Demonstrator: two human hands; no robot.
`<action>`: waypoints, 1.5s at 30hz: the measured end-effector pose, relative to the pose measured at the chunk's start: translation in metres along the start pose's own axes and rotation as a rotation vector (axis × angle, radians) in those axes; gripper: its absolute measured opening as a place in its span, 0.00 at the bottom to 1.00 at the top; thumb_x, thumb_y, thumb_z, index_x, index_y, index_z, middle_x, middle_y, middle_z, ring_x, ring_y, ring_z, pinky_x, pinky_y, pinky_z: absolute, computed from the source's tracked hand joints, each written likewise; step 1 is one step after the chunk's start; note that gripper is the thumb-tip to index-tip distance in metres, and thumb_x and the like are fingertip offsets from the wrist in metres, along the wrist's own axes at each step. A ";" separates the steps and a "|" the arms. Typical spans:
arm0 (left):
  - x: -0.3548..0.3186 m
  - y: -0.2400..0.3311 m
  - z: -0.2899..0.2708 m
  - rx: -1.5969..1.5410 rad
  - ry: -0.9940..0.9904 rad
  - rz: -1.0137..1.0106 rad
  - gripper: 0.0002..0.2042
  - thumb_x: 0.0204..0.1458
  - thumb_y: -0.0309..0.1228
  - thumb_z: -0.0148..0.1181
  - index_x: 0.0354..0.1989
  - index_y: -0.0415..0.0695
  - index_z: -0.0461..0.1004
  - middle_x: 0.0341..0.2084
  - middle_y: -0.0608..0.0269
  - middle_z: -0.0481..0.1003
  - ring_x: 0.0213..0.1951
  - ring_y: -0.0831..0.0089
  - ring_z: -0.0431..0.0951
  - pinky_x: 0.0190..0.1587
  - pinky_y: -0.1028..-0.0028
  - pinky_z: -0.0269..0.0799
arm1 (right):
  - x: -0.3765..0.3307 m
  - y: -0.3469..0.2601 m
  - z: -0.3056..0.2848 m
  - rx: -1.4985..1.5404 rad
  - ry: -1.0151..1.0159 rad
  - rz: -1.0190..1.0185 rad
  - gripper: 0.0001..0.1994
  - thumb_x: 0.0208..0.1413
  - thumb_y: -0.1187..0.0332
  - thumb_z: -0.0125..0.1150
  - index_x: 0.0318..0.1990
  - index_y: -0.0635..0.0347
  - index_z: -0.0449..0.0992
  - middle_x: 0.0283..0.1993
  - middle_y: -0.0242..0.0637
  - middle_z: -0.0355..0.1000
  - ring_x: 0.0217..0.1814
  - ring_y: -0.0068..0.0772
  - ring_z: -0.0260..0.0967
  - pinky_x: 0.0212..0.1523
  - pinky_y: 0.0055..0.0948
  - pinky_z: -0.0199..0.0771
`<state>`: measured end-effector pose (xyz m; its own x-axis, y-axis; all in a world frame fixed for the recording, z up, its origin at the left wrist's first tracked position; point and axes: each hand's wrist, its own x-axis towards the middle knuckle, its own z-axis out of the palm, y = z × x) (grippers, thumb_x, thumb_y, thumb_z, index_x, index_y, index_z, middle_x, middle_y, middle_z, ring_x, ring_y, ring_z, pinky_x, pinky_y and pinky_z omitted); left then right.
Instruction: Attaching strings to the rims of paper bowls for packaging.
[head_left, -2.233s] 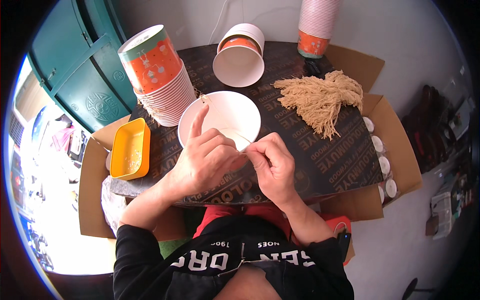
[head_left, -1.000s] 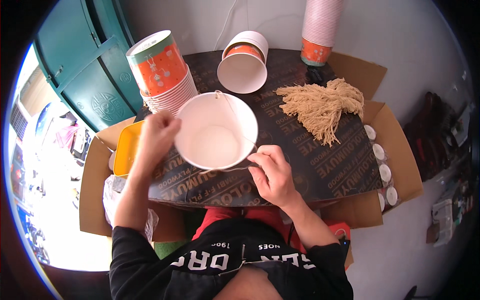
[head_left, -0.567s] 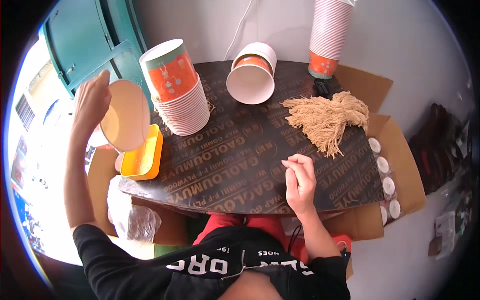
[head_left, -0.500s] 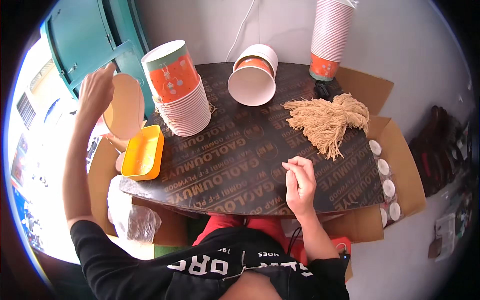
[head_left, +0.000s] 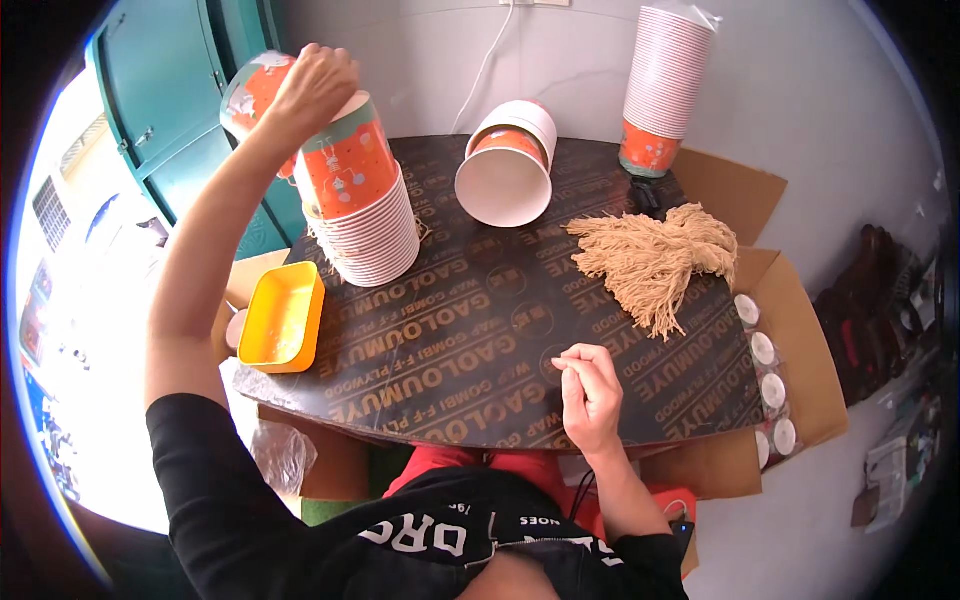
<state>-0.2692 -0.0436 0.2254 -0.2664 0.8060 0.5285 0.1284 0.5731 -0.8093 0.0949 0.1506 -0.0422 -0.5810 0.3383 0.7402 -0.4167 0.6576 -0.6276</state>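
Note:
At the far left, my left hand is closed on an orange and green paper bucket, tilted beside the top of a tall bucket stack. That stack has many nested white rims, with an upside-down orange bucket on top. Strands of tan string show around its rims. Over the table's front part, my right hand is held closed, thumb against curled fingers; whatever it may hold is hidden. A yellow tray rests at the table's left edge, below my left forearm.
White-mouthed buckets lie on their side at the back. A tan string bundle lies right, near a small black object and another tall bucket stack. An open carton with white-topped rolls stands beside the dark table.
My left hand has swung up and right with the bucket, from beside the yellow tray to the top of the left stack. My right hand has barely moved.

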 end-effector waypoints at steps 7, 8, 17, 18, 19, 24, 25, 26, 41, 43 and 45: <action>0.015 0.031 -0.015 0.046 -0.047 0.110 0.07 0.44 0.30 0.72 0.27 0.45 0.79 0.27 0.62 0.76 0.34 0.69 0.78 0.42 0.69 0.71 | 0.003 0.000 0.004 0.007 -0.014 -0.026 0.04 0.58 0.81 0.55 0.37 0.72 0.76 0.40 0.44 0.72 0.35 0.36 0.73 0.35 0.28 0.74; 0.016 0.034 -0.020 0.044 -0.037 0.107 0.06 0.43 0.29 0.72 0.26 0.45 0.79 0.26 0.62 0.76 0.33 0.69 0.78 0.41 0.69 0.70 | 0.003 0.000 0.003 0.005 -0.015 -0.023 0.04 0.58 0.81 0.55 0.37 0.72 0.76 0.40 0.44 0.72 0.35 0.36 0.73 0.35 0.28 0.74; 0.027 0.034 -0.012 -0.037 0.129 0.163 0.06 0.42 0.28 0.66 0.16 0.50 0.77 0.18 0.66 0.75 0.28 0.71 0.79 0.29 0.70 0.67 | 0.001 0.000 0.007 -0.027 -0.052 0.000 0.04 0.57 0.81 0.55 0.37 0.71 0.76 0.40 0.44 0.72 0.36 0.39 0.73 0.36 0.31 0.74; 0.027 0.038 -0.009 -0.061 0.142 0.148 0.06 0.42 0.28 0.65 0.17 0.50 0.77 0.18 0.67 0.75 0.28 0.71 0.79 0.29 0.69 0.66 | 0.001 0.000 0.008 -0.022 -0.053 -0.005 0.04 0.57 0.81 0.55 0.36 0.70 0.76 0.40 0.44 0.72 0.37 0.40 0.73 0.36 0.31 0.74; 0.029 0.045 -0.010 -0.066 0.144 0.147 0.06 0.42 0.28 0.65 0.17 0.50 0.77 0.18 0.67 0.75 0.28 0.71 0.79 0.29 0.69 0.66 | 0.001 0.001 0.009 -0.022 -0.052 -0.008 0.04 0.57 0.81 0.55 0.36 0.70 0.76 0.40 0.45 0.72 0.37 0.40 0.73 0.36 0.31 0.74; 0.019 0.091 -0.023 0.094 -0.079 0.102 0.06 0.50 0.31 0.59 0.22 0.49 0.77 0.23 0.66 0.74 0.28 0.71 0.76 0.30 0.68 0.63 | 0.001 0.000 0.007 -0.040 -0.075 0.016 0.05 0.58 0.80 0.55 0.36 0.71 0.77 0.40 0.43 0.72 0.34 0.36 0.72 0.34 0.28 0.72; 0.014 0.097 -0.024 0.116 -0.042 0.094 0.07 0.51 0.31 0.58 0.22 0.48 0.76 0.23 0.66 0.74 0.28 0.70 0.75 0.30 0.68 0.63 | 0.000 0.001 0.007 -0.040 -0.076 0.002 0.05 0.59 0.79 0.54 0.36 0.71 0.77 0.40 0.42 0.72 0.32 0.31 0.70 0.32 0.26 0.70; 0.009 0.102 -0.025 0.117 -0.043 0.093 0.07 0.51 0.31 0.58 0.22 0.48 0.76 0.23 0.66 0.74 0.28 0.70 0.75 0.30 0.68 0.63 | 0.000 0.000 0.007 -0.040 -0.076 0.002 0.05 0.59 0.79 0.54 0.36 0.71 0.77 0.40 0.42 0.72 0.32 0.31 0.70 0.32 0.26 0.70; -0.033 0.058 -0.006 -0.355 0.155 -0.371 0.15 0.55 0.33 0.56 0.46 0.36 0.74 0.42 0.49 0.76 0.49 0.54 0.75 0.56 0.46 0.65 | 0.001 -0.004 0.007 -0.015 -0.122 0.025 0.02 0.56 0.81 0.57 0.34 0.69 0.76 0.37 0.42 0.72 0.31 0.37 0.73 0.31 0.30 0.73; -0.037 0.062 -0.001 -0.399 0.103 -0.323 0.20 0.56 0.34 0.55 0.53 0.34 0.70 0.45 0.43 0.76 0.49 0.48 0.77 0.49 0.49 0.72 | 0.001 -0.002 0.006 -0.025 -0.133 0.014 0.02 0.56 0.81 0.57 0.34 0.69 0.76 0.37 0.42 0.72 0.31 0.37 0.73 0.31 0.30 0.73; -0.034 0.071 -0.013 -0.391 0.026 -0.348 0.21 0.58 0.34 0.56 0.56 0.36 0.69 0.49 0.45 0.75 0.52 0.50 0.76 0.54 0.51 0.71 | 0.002 0.000 0.005 -0.032 -0.132 0.023 0.02 0.56 0.81 0.57 0.34 0.69 0.76 0.37 0.41 0.72 0.31 0.37 0.73 0.31 0.30 0.72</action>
<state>-0.2391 -0.0283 0.1534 -0.3338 0.5590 0.7590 0.3852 0.8158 -0.4314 0.0903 0.1478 -0.0417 -0.6776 0.2635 0.6867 -0.3812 0.6726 -0.6342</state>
